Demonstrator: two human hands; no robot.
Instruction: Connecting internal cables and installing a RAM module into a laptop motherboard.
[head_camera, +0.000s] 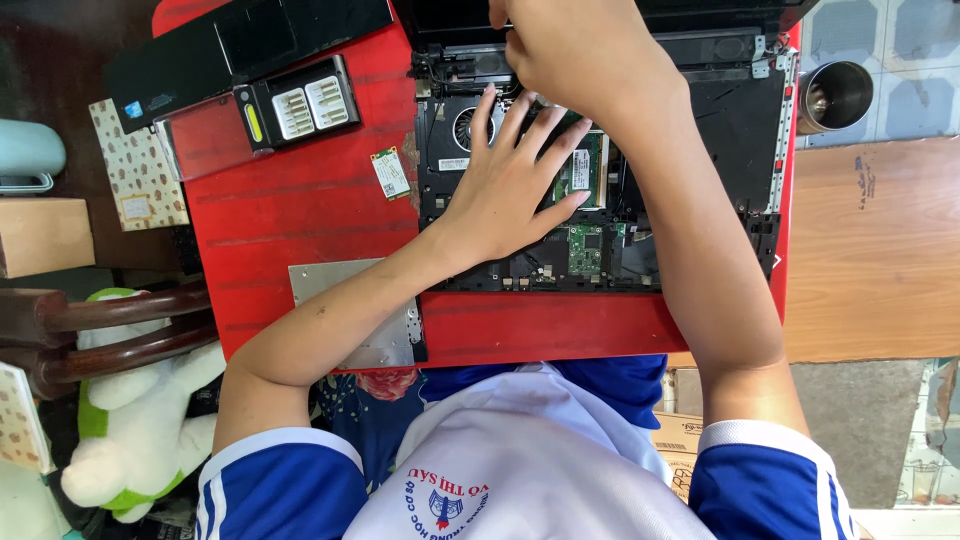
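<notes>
Partly hidden: right hand (570, 50) fingertips, grip unclear | left hand (510, 180) flat, splayed on laptop (745, 120).

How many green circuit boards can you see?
3: one loose small card on the red table, one under the left hand's fingers in the opened laptop, one below it. The hands may hide more.

We have one view only, from the head camera, looking straight down and close over the red table (300, 220). The opened laptop (740, 130) fills the upper middle; our own chest edges the bottom.
</notes>
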